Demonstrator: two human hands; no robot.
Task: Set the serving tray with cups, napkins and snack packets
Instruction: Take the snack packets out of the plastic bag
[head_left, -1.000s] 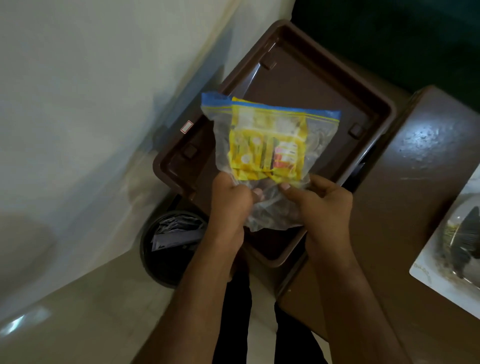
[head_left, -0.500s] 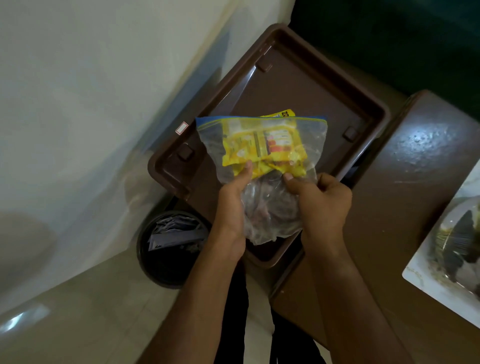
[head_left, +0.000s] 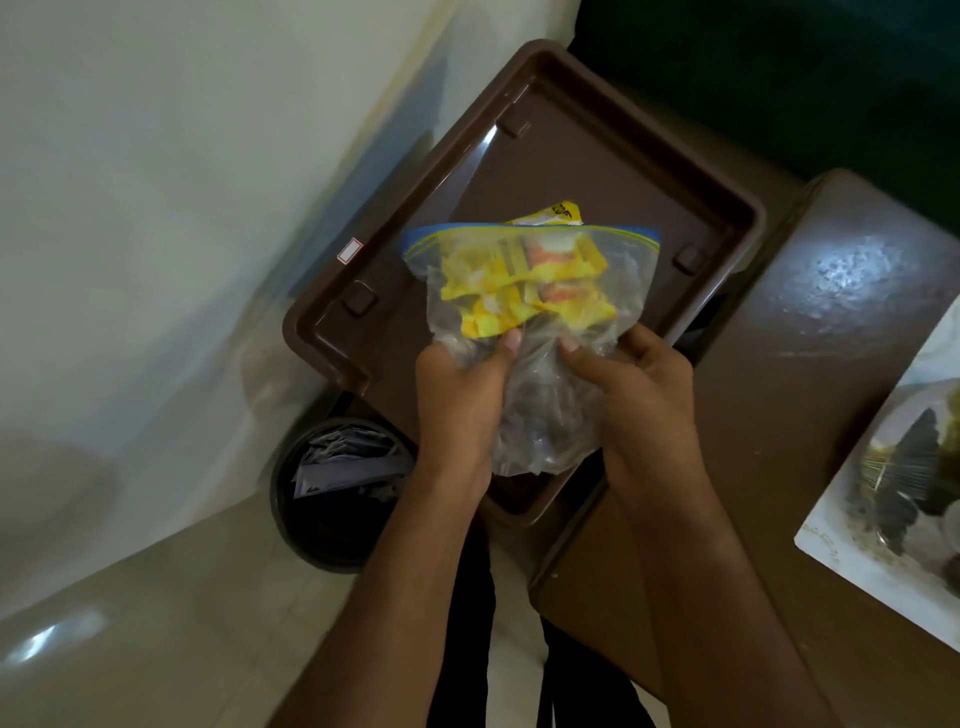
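Observation:
A brown plastic serving tray (head_left: 613, 98) lies tilted across the corner of a brown table, bare of cups and napkins. Over its near half I hold a clear zip bag (head_left: 550, 405) with a blue seal strip. Yellow snack packets (head_left: 524, 291) fill its upper part, and one yellow packet (head_left: 551, 213) pokes out past the seal onto the tray. My left hand (head_left: 457, 400) grips the bag's lower left side, thumb pressed on the plastic. My right hand (head_left: 639, 395) grips the lower right side. The bag's bottom is crumpled between both hands.
A round black waste bin (head_left: 332, 499) with papers stands on the tiled floor below the tray's near-left corner. A pale wall runs along the left. The brown table (head_left: 831, 322) extends right, carrying a white-edged picture board (head_left: 883, 483) at the right edge.
The bag has tipped from upright toward the tray, its mouth facing away. The packets slid toward the seal and one now sticks out. Both hands stay on the bag's bottom.

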